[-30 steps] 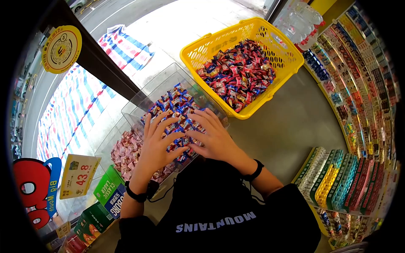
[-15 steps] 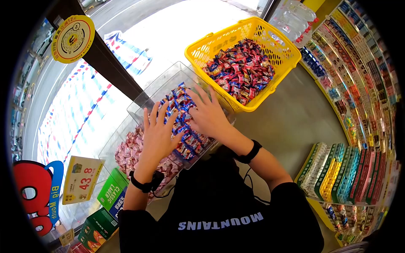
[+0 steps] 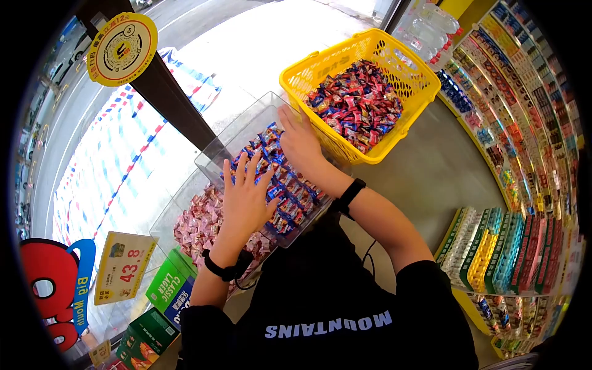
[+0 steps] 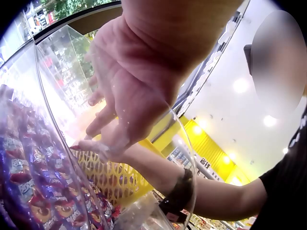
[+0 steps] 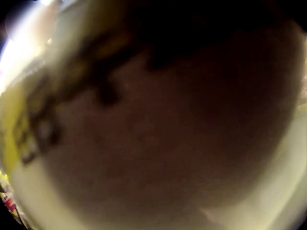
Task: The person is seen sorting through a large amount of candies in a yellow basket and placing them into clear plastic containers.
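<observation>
Blue-wrapped candies [image 3: 290, 188] lie in rows in a clear plastic bin [image 3: 213, 165]. My left hand [image 3: 242, 200] hovers at their left side with fingers spread and nothing in its grasp. At the bin's right side, my right hand [image 3: 300, 142] rests along the wall beside the yellow basket, its fingers pointing toward the far corner. Loose pink-wrapped candies [image 3: 198, 222] fill the neighbouring compartment on the left. The left wrist view has the blue candies [image 4: 38, 177] behind the clear wall. Dark blur covers most of the right wrist view.
A yellow basket [image 3: 412, 83] holding red and blue wrapped candies [image 3: 357, 102] stands just right of the bin. Stocked shelves [image 3: 512, 105] curve along the right. A dark post [image 3: 176, 102] rises behind the bin. A price sign [image 3: 126, 268] and beer carton [image 3: 169, 283] stand left.
Both hands were close together over the blue candies. The right hand has slid away to the bin's right wall; the left has stayed at the left side, fingers spread.
</observation>
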`<control>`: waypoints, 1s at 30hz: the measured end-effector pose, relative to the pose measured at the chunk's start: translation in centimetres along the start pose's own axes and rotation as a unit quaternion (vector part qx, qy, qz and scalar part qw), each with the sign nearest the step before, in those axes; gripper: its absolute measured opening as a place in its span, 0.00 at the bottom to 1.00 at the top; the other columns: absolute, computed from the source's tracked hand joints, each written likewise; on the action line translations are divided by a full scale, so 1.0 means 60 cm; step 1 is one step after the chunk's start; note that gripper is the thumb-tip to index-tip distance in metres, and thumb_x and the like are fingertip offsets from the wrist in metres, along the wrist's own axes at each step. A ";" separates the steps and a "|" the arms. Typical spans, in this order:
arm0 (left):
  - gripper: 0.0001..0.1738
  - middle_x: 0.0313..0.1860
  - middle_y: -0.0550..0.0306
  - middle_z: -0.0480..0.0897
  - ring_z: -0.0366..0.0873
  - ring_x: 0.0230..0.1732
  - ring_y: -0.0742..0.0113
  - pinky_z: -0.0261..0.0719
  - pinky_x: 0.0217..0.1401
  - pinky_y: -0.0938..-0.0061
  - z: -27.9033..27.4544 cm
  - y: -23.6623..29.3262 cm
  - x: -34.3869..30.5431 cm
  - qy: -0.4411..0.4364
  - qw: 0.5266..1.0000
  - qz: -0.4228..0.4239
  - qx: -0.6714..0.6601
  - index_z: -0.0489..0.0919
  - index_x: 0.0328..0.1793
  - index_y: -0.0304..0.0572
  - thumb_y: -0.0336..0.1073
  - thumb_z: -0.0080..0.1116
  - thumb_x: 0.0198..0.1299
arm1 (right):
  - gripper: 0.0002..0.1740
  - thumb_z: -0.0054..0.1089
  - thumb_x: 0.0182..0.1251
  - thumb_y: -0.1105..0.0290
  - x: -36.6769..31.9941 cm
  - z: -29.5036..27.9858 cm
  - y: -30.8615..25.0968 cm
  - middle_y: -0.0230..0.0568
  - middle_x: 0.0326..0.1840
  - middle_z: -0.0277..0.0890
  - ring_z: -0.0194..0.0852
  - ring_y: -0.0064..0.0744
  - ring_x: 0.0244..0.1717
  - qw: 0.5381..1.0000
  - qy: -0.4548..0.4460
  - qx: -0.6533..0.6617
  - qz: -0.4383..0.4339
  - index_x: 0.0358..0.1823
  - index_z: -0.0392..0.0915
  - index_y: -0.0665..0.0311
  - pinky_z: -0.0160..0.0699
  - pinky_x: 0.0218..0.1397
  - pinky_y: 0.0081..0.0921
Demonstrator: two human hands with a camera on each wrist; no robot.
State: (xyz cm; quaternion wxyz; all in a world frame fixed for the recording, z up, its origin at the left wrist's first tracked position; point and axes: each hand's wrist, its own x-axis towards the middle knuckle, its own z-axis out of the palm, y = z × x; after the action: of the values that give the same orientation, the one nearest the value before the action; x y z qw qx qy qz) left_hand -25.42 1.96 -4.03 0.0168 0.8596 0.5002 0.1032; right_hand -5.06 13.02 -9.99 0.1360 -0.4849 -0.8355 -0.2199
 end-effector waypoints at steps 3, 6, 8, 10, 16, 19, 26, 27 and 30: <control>0.36 0.89 0.45 0.67 0.54 0.92 0.41 0.40 0.94 0.30 -0.001 -0.001 -0.001 0.000 1.000 -0.004 -0.007 0.84 0.74 0.54 0.55 0.76 0.60 | 0.12 0.63 0.65 0.66 -0.001 -0.001 0.011 0.55 0.83 0.72 0.56 0.54 0.91 1.000 0.003 -0.014 -0.021 0.37 0.92 0.65 0.48 0.92 0.62; 0.36 0.88 0.45 0.68 0.54 0.92 0.41 0.40 0.94 0.31 -0.001 0.000 -0.001 0.006 1.000 -0.007 -0.013 0.85 0.74 0.54 0.55 0.76 0.60 | 0.11 0.63 0.66 0.67 -0.014 -0.021 0.007 0.56 0.82 0.72 0.59 0.56 0.89 0.999 0.005 0.051 -0.013 0.37 0.91 0.67 0.49 0.92 0.62; 0.35 0.87 0.45 0.68 0.54 0.92 0.42 0.39 0.94 0.31 0.000 0.001 -0.001 0.008 1.000 -0.010 -0.015 0.85 0.73 0.55 0.55 0.76 0.60 | 0.11 0.64 0.67 0.67 -0.033 -0.055 0.001 0.58 0.82 0.72 0.61 0.58 0.88 0.994 -0.007 0.111 -0.011 0.39 0.90 0.68 0.50 0.92 0.62; 0.35 0.87 0.45 0.69 0.55 0.92 0.42 0.39 0.94 0.31 0.001 0.001 -0.001 0.011 1.000 -0.011 -0.017 0.85 0.73 0.55 0.55 0.76 0.60 | 0.13 0.65 0.67 0.67 -0.061 -0.094 -0.001 0.59 0.82 0.72 0.63 0.60 0.86 0.986 -0.028 0.162 -0.023 0.44 0.88 0.69 0.50 0.92 0.62; 0.33 0.85 0.45 0.72 0.57 0.91 0.42 0.38 0.95 0.31 -0.010 0.008 0.003 0.013 0.999 -0.026 -0.032 0.86 0.72 0.56 0.52 0.75 0.61 | 0.22 0.73 0.67 0.65 -0.136 -0.195 0.025 0.55 0.85 0.68 0.62 0.58 0.88 0.967 -0.045 0.244 -0.053 0.62 0.84 0.61 0.55 0.91 0.62; 0.31 0.83 0.45 0.74 0.59 0.90 0.42 0.38 0.95 0.32 -0.008 0.008 0.005 0.024 0.998 -0.028 -0.050 0.86 0.71 0.56 0.51 0.75 0.62 | 0.23 0.74 0.67 0.68 -0.164 -0.224 0.040 0.53 0.86 0.67 0.62 0.58 0.88 0.962 -0.056 0.266 -0.034 0.64 0.84 0.59 0.58 0.91 0.60; 0.27 0.80 0.50 0.76 0.63 0.88 0.43 0.43 0.95 0.34 -0.020 0.018 0.005 0.064 0.994 -0.047 -0.075 0.88 0.68 0.53 0.41 0.76 0.61 | 0.28 0.76 0.65 0.71 -0.191 -0.256 0.063 0.53 0.84 0.71 0.68 0.58 0.85 0.942 -0.020 0.333 -0.032 0.67 0.83 0.59 0.65 0.88 0.58; 0.27 0.80 0.51 0.77 0.63 0.88 0.43 0.43 0.95 0.34 -0.019 0.019 0.004 0.064 0.994 -0.056 -0.074 0.88 0.68 0.53 0.41 0.76 0.61 | 0.27 0.75 0.66 0.71 -0.189 -0.261 0.068 0.54 0.84 0.71 0.68 0.59 0.86 0.939 -0.018 0.342 -0.039 0.67 0.83 0.60 0.64 0.88 0.58; 0.28 0.80 0.51 0.77 0.64 0.87 0.43 0.46 0.94 0.34 -0.012 0.024 0.002 0.060 0.992 -0.085 -0.065 0.87 0.68 0.53 0.41 0.77 0.60 | 0.27 0.74 0.65 0.71 -0.183 -0.273 0.096 0.53 0.83 0.73 0.69 0.57 0.85 0.933 -0.007 0.354 -0.070 0.67 0.83 0.61 0.64 0.88 0.58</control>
State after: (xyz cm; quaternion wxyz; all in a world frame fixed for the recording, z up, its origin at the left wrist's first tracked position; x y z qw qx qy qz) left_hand -24.24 1.30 -3.12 0.0516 0.8036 0.5633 0.1849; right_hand 5.58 -0.90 0.70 0.2768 -0.3473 -0.8920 0.0843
